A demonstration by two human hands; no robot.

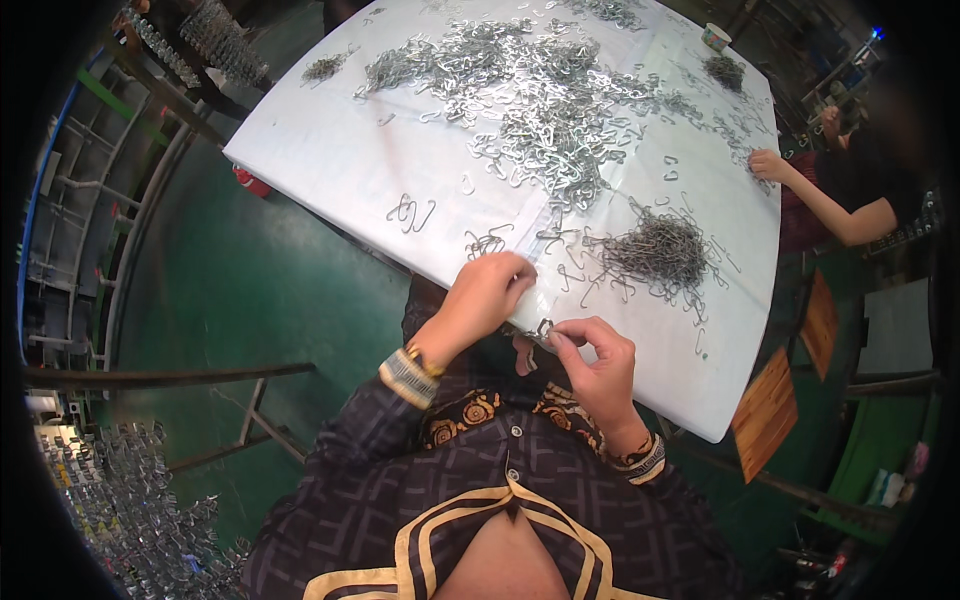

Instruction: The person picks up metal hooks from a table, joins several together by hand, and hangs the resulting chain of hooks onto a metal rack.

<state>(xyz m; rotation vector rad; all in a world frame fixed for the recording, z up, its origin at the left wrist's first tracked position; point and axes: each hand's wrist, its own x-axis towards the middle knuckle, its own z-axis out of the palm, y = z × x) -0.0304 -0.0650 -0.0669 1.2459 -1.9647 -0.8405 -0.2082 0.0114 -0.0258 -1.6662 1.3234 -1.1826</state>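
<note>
My right hand [598, 362] pinches a small dark metal clip [545, 327] between thumb and forefinger, at the near edge of the white-covered table [330, 130]. Just left of it, my left hand [488, 296] hovers over the edge with its fingers curled together; whatever they hold, if anything, is hidden. Beyond the left hand lie a few bent wire pieces [487, 243]. A dense heap of thin dark wire pieces [655, 250] sits to the right, past my right hand. Farther up the table spreads a large pile of shiny silver hooks [550, 130].
Several loose hooks [410, 213] lie toward the table's left side. A small cup [715, 37] and another wire heap [724, 72] stand at the far right. Across the right edge, a co-worker's hand [768, 165] touches metal pieces. Wooden stools [768, 415] flank the table.
</note>
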